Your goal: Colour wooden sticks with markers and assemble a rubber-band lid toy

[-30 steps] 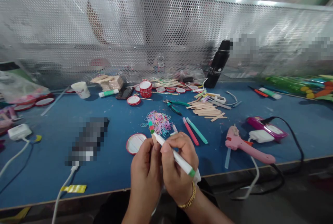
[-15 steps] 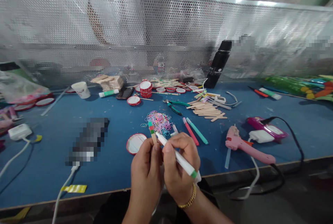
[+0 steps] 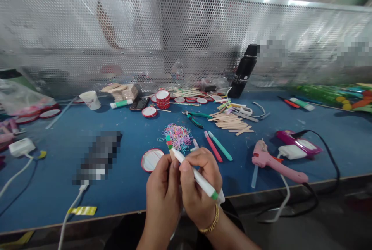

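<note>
My left hand (image 3: 164, 188) pinches a wooden craft stick (image 3: 169, 144) upright, its top banded in green and red. In my right hand (image 3: 200, 180) is a white marker (image 3: 205, 183) with a green end, its tip touching the stick just below the coloured bands. A second white item is partly hidden inside my right palm. Just beyond my hands lie a heap of pastel rubber bands (image 3: 177, 137) and a round red-rimmed lid (image 3: 151, 161). To the right rest a red marker (image 3: 213, 147) and a teal marker (image 3: 221, 146).
Loose craft sticks (image 3: 232, 121) and green-handled pliers (image 3: 194, 120) lie farther back. A pink glue gun (image 3: 276, 164) with cables sits at right. A phone (image 3: 100, 155) on a cable lies at left. A paper cup (image 3: 90, 100) and a black bottle (image 3: 245, 71) stand near the perforated metal screen (image 3: 186, 29).
My right hand has shifted slightly to the left, bringing the marker tip onto the craft stick. The left hand keeps its place with the stick.
</note>
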### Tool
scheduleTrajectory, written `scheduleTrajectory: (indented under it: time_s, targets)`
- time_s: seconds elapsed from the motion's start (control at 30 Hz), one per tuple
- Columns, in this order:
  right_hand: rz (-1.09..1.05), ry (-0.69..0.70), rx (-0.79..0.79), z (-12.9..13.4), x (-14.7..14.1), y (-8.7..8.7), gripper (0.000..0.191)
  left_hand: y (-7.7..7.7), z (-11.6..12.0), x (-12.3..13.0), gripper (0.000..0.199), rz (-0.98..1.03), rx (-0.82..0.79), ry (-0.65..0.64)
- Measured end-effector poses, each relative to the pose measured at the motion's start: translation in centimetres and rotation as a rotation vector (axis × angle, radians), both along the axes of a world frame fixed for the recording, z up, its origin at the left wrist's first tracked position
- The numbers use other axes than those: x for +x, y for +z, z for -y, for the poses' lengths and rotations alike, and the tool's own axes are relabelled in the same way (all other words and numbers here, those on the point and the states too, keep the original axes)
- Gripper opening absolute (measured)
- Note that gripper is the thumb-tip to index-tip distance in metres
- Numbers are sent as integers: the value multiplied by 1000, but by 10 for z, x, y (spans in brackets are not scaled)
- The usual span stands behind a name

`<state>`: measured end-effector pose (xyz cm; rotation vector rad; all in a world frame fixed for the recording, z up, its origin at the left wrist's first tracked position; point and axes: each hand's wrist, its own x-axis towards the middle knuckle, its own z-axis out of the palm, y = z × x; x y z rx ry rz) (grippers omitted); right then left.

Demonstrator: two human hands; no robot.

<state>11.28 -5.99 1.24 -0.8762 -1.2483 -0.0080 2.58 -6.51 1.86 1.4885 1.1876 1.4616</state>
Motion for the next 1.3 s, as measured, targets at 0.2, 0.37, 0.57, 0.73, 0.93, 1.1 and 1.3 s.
scheduleTrajectory:
  time_s: [0.2,0.37,0.57,0.73,0.93,1.1,1.3]
  targets:
    - [-23,1,-6,0,1,-1,10,-1,0,0,26,-5,2,-7]
    - [-13,28,-24,1,2,-2,10,-1,0,0,27,5,0,-11]
    - [-30,-11,-20,1,2,-6,8,-2,0,-1,28,-10,-2,-10]
    - [-20,-68,-33,0,2,-10,11,-4,0,-1,30,13,-23,-28]
    - [-31,-85,-40,-1,1,-10,10,-5,0,-2,29,19,-19,-48]
    - [-63,-9,-102,-3,1,-8,17,-7,0,-3,28,-42,-5,-47]
    - [-54,-28,-158,-4,1,-7,16,-5,1,-4,26,-85,-3,-32]
